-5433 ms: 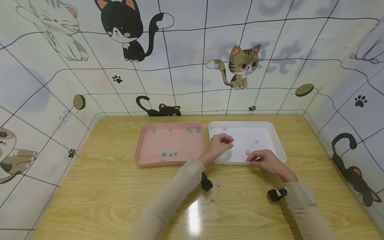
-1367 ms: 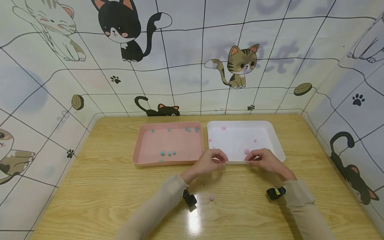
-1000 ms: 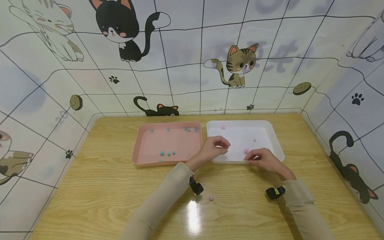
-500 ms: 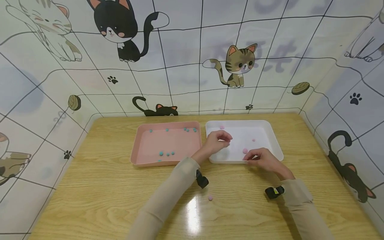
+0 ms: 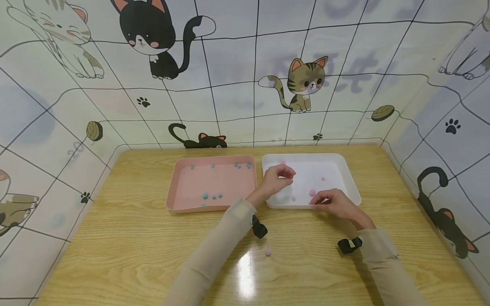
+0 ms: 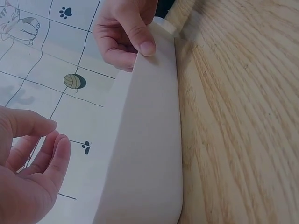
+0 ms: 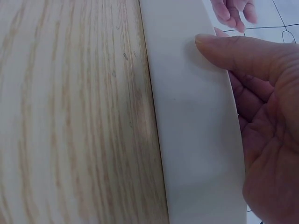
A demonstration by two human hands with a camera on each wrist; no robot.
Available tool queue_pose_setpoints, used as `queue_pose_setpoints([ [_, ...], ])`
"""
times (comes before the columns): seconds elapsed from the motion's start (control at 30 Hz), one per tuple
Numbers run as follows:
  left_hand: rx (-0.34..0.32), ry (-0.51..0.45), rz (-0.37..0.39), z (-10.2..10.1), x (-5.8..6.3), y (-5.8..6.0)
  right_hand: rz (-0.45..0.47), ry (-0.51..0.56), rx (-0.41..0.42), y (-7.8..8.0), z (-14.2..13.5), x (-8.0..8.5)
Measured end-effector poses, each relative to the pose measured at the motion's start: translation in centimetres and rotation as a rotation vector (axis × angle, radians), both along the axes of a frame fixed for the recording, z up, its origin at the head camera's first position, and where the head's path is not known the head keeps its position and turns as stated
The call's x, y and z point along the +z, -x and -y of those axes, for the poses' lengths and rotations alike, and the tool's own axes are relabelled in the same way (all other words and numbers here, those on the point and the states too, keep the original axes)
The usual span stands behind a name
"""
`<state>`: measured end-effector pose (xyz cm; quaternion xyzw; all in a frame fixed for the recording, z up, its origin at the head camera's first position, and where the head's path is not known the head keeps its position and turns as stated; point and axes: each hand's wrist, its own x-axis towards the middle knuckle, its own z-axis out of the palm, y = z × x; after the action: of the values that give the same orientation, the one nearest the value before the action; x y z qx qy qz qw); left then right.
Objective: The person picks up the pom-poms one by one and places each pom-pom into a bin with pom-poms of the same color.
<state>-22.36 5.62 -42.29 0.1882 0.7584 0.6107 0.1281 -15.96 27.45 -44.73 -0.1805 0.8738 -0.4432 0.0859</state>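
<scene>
My left hand [image 5: 276,180] is over the left part of the white tray [image 5: 346,180]. In the left wrist view its thumb and fingertips stand slightly apart with nothing between them. A small pale ball [image 5: 293,199] lies below it, near the tray's front wall. Pinched between my right thumb and fingers is the tray's front rim; that right hand [image 5: 337,204] has its thumb outside the wall, as the right wrist view shows. Beside it is a larger pink ball [image 5: 312,192], with a smaller pink ball [image 5: 323,178] farther back. A pink piece [image 5: 282,162] sits near the back wall.
Left of the white tray stands a pink tray [image 5: 193,182] holding several teal balls [image 5: 205,196]. One pinkish ball [image 5: 268,253] rests on the wooden table [image 5: 126,246] in front. Cat-printed walls [image 5: 237,97] enclose the table's back and sides.
My left hand has moved from the white tray's front edge back over its left part, and a small ball now shows beneath it. One table ball seen earliest is gone. My right hand stays put.
</scene>
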Motion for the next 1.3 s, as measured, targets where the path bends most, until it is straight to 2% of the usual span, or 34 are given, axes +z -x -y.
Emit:
queue_pose_setpoints([
  [0.07, -0.011, -0.004, -0.01, 0.2, 0.1, -0.2, 0.001, -0.005, -0.003, 0.3, -0.4, -0.8],
  [0.13, -0.025, -0.017, -0.031, 0.3, -0.8, 0.1, -0.002, -0.015, -0.007, 0.6, -0.7, -1.5],
  [0.23, -0.052, -0.036, -0.069, 0.6, -2.2, 0.2, -0.021, -0.031, -0.005, 0.4, -0.4, -1.2],
  [0.37, -0.106, -0.048, -0.095, 1.6, -2.4, -0.7, -0.032, -0.022, 0.005, 0.5, -0.5, -1.3],
  [0.57, -0.192, -0.081, -0.086, 3.1, -2.9, -2.1, -0.046, 0.007, 0.019, 0.8, -1.0, -2.0],
  [0.73, -0.22, -0.072, -0.073, 4.2, -3.2, -3.4, -0.055, 0.015, 0.031, 0.9, -1.1, -2.2],
  [0.97, -0.217, -0.048, -0.077, 5.1, -3.7, -4.8, -0.063, 0.013, 0.028, 0.9, -1.0, -2.0],
  [1.1, -0.251, -0.016, -0.07, 5.6, -4.2, -5.4, -0.056, -0.008, 0.01, 0.7, -0.7, -1.7],
  [1.3, -0.302, 0.029, -0.079, 6.3, -4.8, -6.6, -0.072, -0.013, 0.015, -0.1, 0.5, 0.3],
])
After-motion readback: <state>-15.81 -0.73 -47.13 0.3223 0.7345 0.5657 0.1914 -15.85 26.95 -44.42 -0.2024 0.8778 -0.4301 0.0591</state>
